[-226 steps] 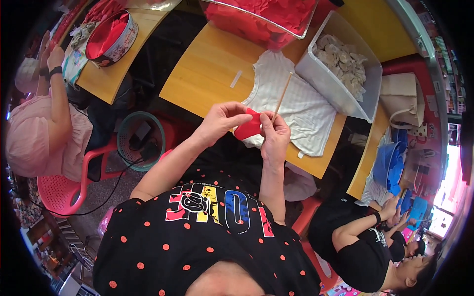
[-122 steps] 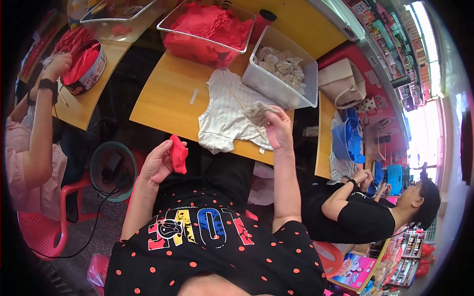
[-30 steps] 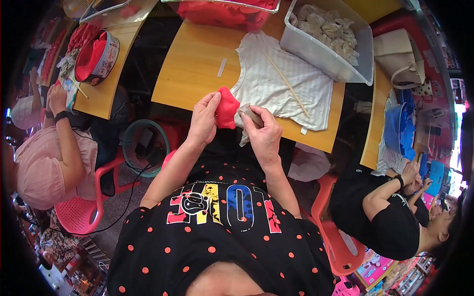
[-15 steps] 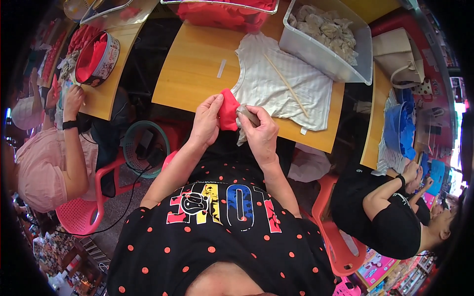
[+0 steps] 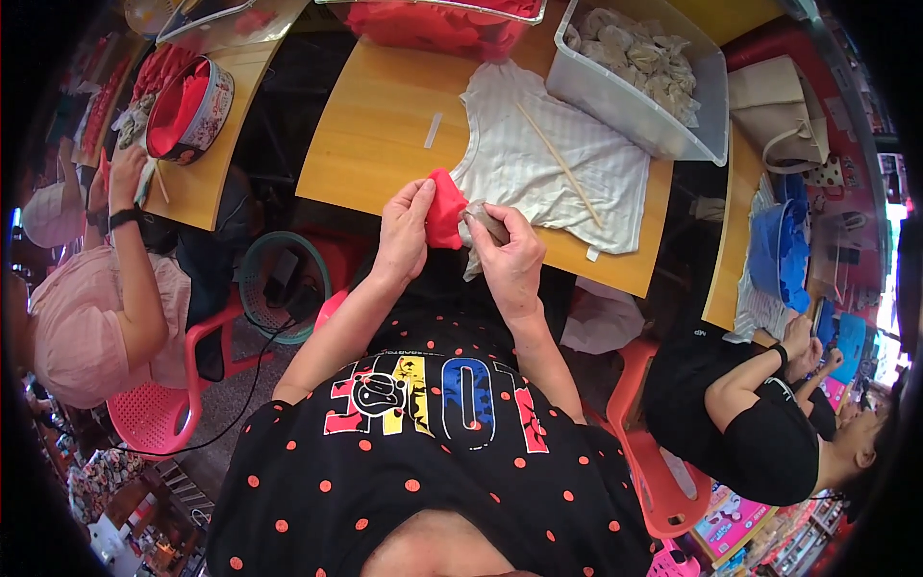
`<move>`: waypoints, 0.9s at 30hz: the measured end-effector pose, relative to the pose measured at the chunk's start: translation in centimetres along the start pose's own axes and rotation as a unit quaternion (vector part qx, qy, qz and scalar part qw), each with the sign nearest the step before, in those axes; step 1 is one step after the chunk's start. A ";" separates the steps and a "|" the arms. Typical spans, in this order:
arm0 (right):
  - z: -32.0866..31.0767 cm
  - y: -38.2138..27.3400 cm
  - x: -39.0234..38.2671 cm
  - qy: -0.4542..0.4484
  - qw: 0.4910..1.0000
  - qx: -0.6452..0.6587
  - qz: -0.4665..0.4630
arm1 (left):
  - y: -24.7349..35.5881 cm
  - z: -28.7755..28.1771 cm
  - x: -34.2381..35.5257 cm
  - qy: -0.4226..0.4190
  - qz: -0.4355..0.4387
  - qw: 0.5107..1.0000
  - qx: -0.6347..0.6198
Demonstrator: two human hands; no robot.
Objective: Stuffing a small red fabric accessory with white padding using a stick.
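Note:
My left hand [image 5: 404,231] is closed on a piece of red cloth [image 5: 445,213], pinched between thumb and fingers at the table's near edge. Right beside it, my right hand [image 5: 512,258] grips a small grey-brown lump [image 5: 488,223] that looks like bundled cloth; its tip meets the red cloth. Under and beyond my hands a white striped garment [image 5: 548,125] lies spread on the wooden table [image 5: 361,135]. A thin wooden stick [image 5: 558,163] rests across the garment. Just left of it is a short white strip [image 5: 434,130].
At the far edge stand a bin of red cloth [image 5: 433,29] and a clear bin [image 5: 644,77] of cream bundles. People sit on both sides: one by a round tin [image 5: 192,115], another near a blue basket [image 5: 781,245]. A green basket [image 5: 255,308] stands low at left.
My hands stay nearly in place, with the red cloth and grey-brown lump shifting slightly. At left, the other person's hand has drawn back, and a stick shows on that table.

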State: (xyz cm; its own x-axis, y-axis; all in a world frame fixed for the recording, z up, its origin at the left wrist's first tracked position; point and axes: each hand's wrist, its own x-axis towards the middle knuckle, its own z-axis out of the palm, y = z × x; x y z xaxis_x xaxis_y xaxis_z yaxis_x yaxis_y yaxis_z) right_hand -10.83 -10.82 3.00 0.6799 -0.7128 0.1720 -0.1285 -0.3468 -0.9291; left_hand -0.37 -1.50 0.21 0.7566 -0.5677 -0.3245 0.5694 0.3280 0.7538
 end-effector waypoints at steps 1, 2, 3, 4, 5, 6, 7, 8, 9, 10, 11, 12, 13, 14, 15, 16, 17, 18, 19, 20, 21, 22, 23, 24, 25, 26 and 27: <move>0.0 -0.1 0.0 0.000 1.000 0.000 0.001 | -0.1 0.0 0.1 0.007 0.010 1.000 0.001; 0.0 -0.1 0.0 -0.005 1.000 0.004 0.009 | -0.2 -0.1 0.2 0.015 0.021 1.000 0.002; 0.0 -0.2 0.0 -0.010 1.000 0.009 0.017 | -0.3 -0.2 0.2 0.015 0.020 1.000 0.002; 0.1 -0.1 -0.1 -0.009 1.000 0.009 0.017 | -0.4 -0.3 0.2 0.004 0.016 1.000 0.012; 0.2 0.1 -0.2 -0.022 0.999 0.023 0.035 | -0.4 -0.3 0.2 -0.006 0.012 1.000 0.021; 0.3 0.2 -0.3 -0.034 0.997 0.038 0.054 | -0.5 -0.3 0.1 -0.006 0.012 1.000 0.021; 0.4 0.4 -0.4 -0.035 0.997 0.038 0.054 | -0.5 -0.1 0.1 -0.008 0.015 1.000 0.026; 0.6 0.5 -0.5 -0.039 0.998 0.025 0.047 | -0.5 0.1 0.0 -0.010 0.018 0.999 0.030; 0.6 0.6 -0.6 -0.043 0.998 0.012 0.040 | -0.5 0.2 -0.1 -0.010 0.019 0.999 0.030; 0.5 0.4 -0.6 -0.044 0.998 0.012 0.040 | -0.4 0.2 -0.1 -0.007 0.012 0.999 0.029; 0.3 0.1 -0.6 -0.059 0.998 0.004 0.020 | -0.4 0.2 -0.1 -0.003 0.006 1.000 0.028; 0.2 0.0 -0.5 -0.073 0.997 -0.004 0.000 | -0.4 0.1 -0.1 -0.002 0.006 1.000 0.028; 0.1 0.0 -0.5 -0.074 0.997 -0.004 0.000 | -0.4 0.1 -0.1 -0.001 0.003 1.000 0.024; 0.0 0.1 -0.5 -0.086 0.996 0.010 -0.012 | -0.3 0.0 0.0 0.000 -0.001 1.000 0.021; 0.0 0.1 -0.4 -0.098 0.995 0.023 -0.023 | -0.3 -0.1 0.1 0.000 -0.001 1.000 0.020; 0.0 0.3 -0.4 -0.098 0.995 0.023 -0.023 | -0.3 -0.2 0.1 -0.006 -0.005 0.999 0.033; 0.1 0.6 -0.3 -0.100 0.994 0.033 -0.037 | -0.3 -0.3 0.1 -0.012 -0.009 0.999 0.045; 0.1 0.7 -0.3 -0.102 0.993 0.043 -0.050 | -0.4 -0.3 0.1 -0.012 -0.010 0.999 0.045; -0.1 0.7 -0.3 -0.103 0.992 0.043 -0.050 | -0.4 -0.4 0.1 -0.011 -0.009 0.998 0.057; -0.4 0.7 -0.3 -0.147 0.987 0.071 0.002 | -0.4 -0.5 0.2 -0.010 -0.008 0.998 0.069; -0.7 0.7 -0.3 -0.189 0.975 0.098 0.054 | -0.5 -0.8 0.3 -0.009 -0.008 0.998 0.069; -1.0 0.7 -0.3 -0.190 0.975 0.098 0.055 | -0.4 -1.1 0.4 0.001 -0.015 0.997 0.074; -1.2 0.8 -0.3 -0.222 0.963 0.105 0.110 | -0.5 -1.2 0.4 0.011 -0.023 0.997 0.079; -1.3 0.8 -0.3 -0.253 0.947 0.112 0.165 | -0.6 -1.3 0.5 0.011 -0.023 0.997 0.079; -1.3 0.7 -0.3 -0.253 0.947 0.112 0.165 | -0.6 -1.2 0.6 0.012 -0.022 0.996 0.086; -1.0 0.4 -0.4 -0.225 0.953 0.132 0.154 | -0.7 -1.1 0.6 0.013 -0.021 0.995 0.093; -1.0 0.2 -0.4 -0.197 0.958 0.153 0.142 | -0.7 -1.1 0.6 0.013 -0.022 0.995 0.093</move>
State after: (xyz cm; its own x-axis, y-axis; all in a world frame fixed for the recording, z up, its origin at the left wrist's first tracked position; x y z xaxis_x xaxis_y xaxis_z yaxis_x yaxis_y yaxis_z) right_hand -11.81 -11.20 3.05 0.8764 -0.4452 -0.1836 -0.1729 0.0649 -0.9828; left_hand 0.02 -1.21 -1.15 0.7422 -0.5577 -0.3717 0.5339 0.1567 0.8309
